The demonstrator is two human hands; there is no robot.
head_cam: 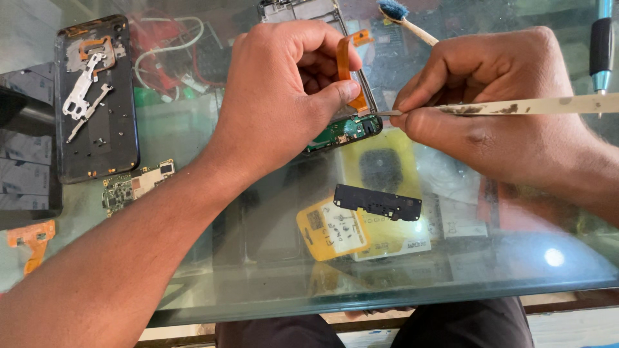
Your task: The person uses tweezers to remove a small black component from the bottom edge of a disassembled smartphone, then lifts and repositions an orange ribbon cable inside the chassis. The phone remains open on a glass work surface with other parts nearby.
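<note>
- An opened phone frame is held on the glass table by the left hand; fingers are curled shut around its lower end, thumb pressed flat on the edge just beside the green circuit board.
- An orange ribbon cable is seen standing up from the frame, bent between the left thumb and fingers; touching them.
- The right hand is closed in a pinch on a thin flat metal tool; its long axis is laid nearly level, handle running off the right edge, tip pointed left.
- The tool tip is set at the frame's lower right corner, just beside the left thumb tip; whether tip and board are touching cannot be told.
- The frame lies left of the right hand and under the left hand; the left hand is nearer, on it; the frame's long axis runs away from the person, top end cut off by the upper edge.
- Hidden: most of the frame under the left hand; the right fingertips behind the tool.
- Nearby, apart: a black plastic cover and a yellow sticker on the glass nearer the person; a black phone back with metal brackets at far left; a small board below it; a brush at top; a screwdriver at top right, partly cut off.
- Items under the glass are blurred; not made out.
</note>
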